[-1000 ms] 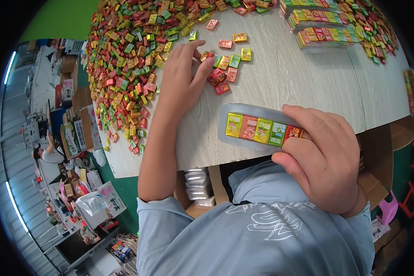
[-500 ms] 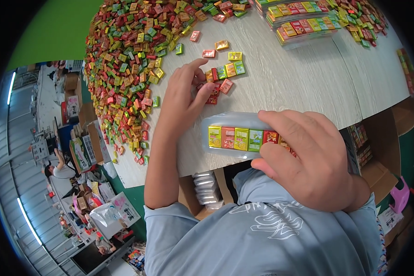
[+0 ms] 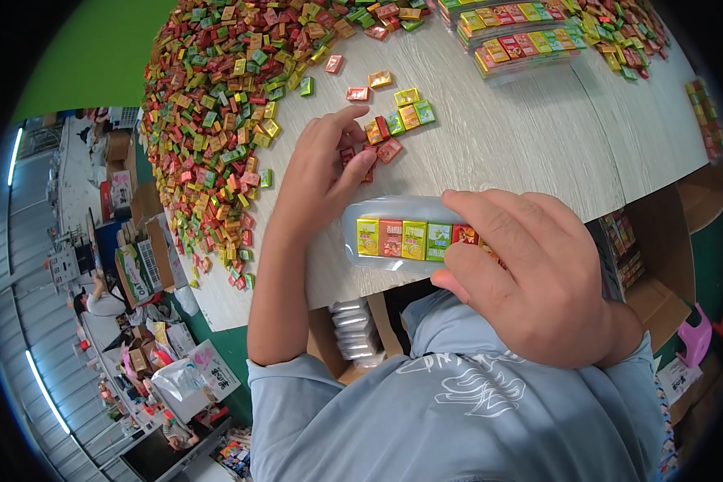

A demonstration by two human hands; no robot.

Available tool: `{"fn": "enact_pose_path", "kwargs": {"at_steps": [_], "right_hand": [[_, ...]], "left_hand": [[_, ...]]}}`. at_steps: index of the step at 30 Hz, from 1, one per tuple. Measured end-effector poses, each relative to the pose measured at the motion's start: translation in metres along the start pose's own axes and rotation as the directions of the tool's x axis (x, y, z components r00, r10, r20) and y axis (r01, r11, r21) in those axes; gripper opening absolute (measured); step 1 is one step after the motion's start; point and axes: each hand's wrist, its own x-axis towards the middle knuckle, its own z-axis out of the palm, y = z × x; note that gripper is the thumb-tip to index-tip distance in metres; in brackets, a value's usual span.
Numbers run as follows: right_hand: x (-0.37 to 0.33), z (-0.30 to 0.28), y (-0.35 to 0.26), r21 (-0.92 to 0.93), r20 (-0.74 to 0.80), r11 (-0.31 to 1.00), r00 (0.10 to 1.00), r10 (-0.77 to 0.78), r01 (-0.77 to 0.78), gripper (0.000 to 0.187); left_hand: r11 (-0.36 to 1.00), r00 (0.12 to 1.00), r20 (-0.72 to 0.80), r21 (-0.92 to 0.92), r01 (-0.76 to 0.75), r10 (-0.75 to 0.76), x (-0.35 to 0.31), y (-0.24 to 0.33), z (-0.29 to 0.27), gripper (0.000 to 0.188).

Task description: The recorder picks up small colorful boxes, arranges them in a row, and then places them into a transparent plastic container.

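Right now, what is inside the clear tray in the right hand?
Inside the tray, a row of small boxes shows: yellow, salmon, yellow, green, then red, partly covered. The right hand hides the rest.

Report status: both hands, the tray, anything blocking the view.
Right hand grips clear tray. Small boxes in a row inside. Left hand open at loose boxes. Right hand hides tray's right end.

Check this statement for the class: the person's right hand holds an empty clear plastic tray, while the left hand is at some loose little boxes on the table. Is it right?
Not quite: the clear plastic tray isn't empty; the head view shows a row of coloured boxes in it. The right hand does hold it, and the left hand is at some loose little boxes on the table.
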Motion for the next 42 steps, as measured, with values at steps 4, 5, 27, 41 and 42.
{"fn": "enact_pose_path", "kwargs": {"at_steps": [4,5,27,41,42], "right_hand": [[0.001,0.001,-0.003,-0.027,0.009,1.000,1.000,-0.015,0.015,0.037],[0.001,0.001,-0.004,-0.038,0.006,0.999,1.000,-0.017,0.017,0.038],[0.009,-0.001,-0.013,-0.127,0.096,0.992,0.995,0.017,-0.005,0.032],[0.022,-0.017,-0.015,-0.118,0.185,0.993,0.982,0.033,-0.011,0.028],[0.021,-0.017,-0.013,-0.119,0.192,0.993,0.981,0.031,-0.008,0.028]], "left_hand": [[0.990,0.995,0.031,0.097,-0.099,0.097,0.003,-0.006,-0.001,0.046],[0.983,0.990,0.041,0.123,-0.140,0.136,0.003,-0.007,-0.001,0.045],[0.853,0.863,-0.011,-0.146,-0.500,0.504,-0.019,0.026,-0.009,0.067],[0.835,0.849,-0.049,-0.160,-0.527,0.526,-0.021,0.020,-0.009,0.074],[0.834,0.847,-0.035,-0.158,-0.529,0.531,-0.021,0.020,-0.009,0.076]]}}
